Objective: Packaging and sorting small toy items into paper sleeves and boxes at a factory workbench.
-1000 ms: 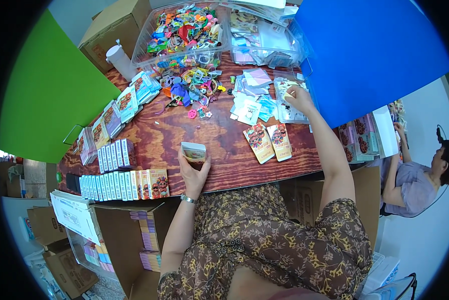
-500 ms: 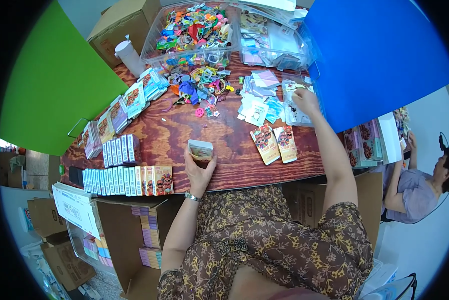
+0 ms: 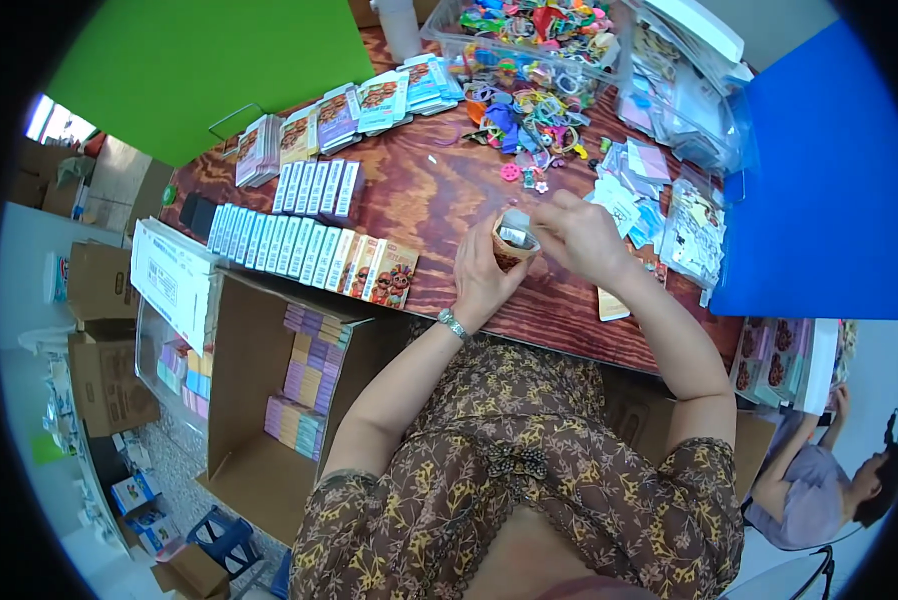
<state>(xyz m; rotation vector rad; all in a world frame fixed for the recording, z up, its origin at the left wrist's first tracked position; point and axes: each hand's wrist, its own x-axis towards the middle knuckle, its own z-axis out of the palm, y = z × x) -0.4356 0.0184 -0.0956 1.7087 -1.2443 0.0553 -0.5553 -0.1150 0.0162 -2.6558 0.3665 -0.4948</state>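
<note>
My left hand (image 3: 482, 272) is wrapped round a small open-topped carton (image 3: 510, 262), held upright near the table's front edge. Inside its mouth something white and grey shows. Beside that opening is my right hand (image 3: 587, 240), its fingers pinched together; whatever they hold is hidden. Under my right forearm lies a yellow flat carton (image 3: 614, 306), partly covered by the arm. To the left stands a row of filled small boxes (image 3: 307, 254), with a shorter row (image 3: 316, 188) behind it.
Small colourful trinkets (image 3: 529, 125) are heaped before a clear bin (image 3: 569, 70). Loose cards and packets (image 3: 629, 195) lie beside a tray of small white pieces (image 3: 691, 235). Stacked flat cartons (image 3: 259, 152) line the back left. A cardboard box (image 3: 234, 380) stands below; another person (image 3: 819, 490) sits at right.
My right hand has come from the tray at the right to the carton's mouth, fingers pinched. My left hand still holds the carton. The view has turned toward the left.
</note>
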